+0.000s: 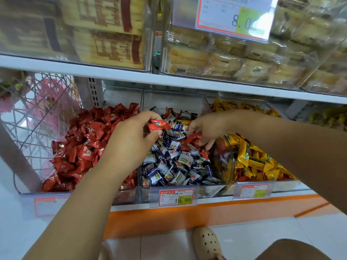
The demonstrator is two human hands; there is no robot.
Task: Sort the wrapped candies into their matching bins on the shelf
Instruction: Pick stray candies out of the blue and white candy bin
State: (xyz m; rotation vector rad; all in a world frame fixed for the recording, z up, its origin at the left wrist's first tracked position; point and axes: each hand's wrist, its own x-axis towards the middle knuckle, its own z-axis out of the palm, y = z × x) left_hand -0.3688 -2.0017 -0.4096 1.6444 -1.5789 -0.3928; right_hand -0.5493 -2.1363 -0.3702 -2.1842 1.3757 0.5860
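Observation:
Three clear bins stand side by side on the lower shelf. The left bin (pixel 33 194) is heaped with red wrapped candies (pixel 82 147). In the middle bin (pixel 210 192) lie blue-and-white candies (pixel 176 166) with a few red ones mixed in. Yellow candies (pixel 253 158) fill the right bin (pixel 293 186). My left hand (pixel 129 139) hovers over the middle bin's left edge, pinching a red candy (pixel 159 125). My right hand (pixel 208 128) reaches into the middle bin, its fingers closed on another red candy (pixel 193 137).
A white shelf board (pixel 169 79) runs just above the bins, carrying clear boxes of packaged pastries (pixel 225 59). A price tag (pixel 176 197) hangs on the middle bin's front. A wire rack (pixel 37 113) stands left. A beige clog (pixel 206 243) rests on the floor.

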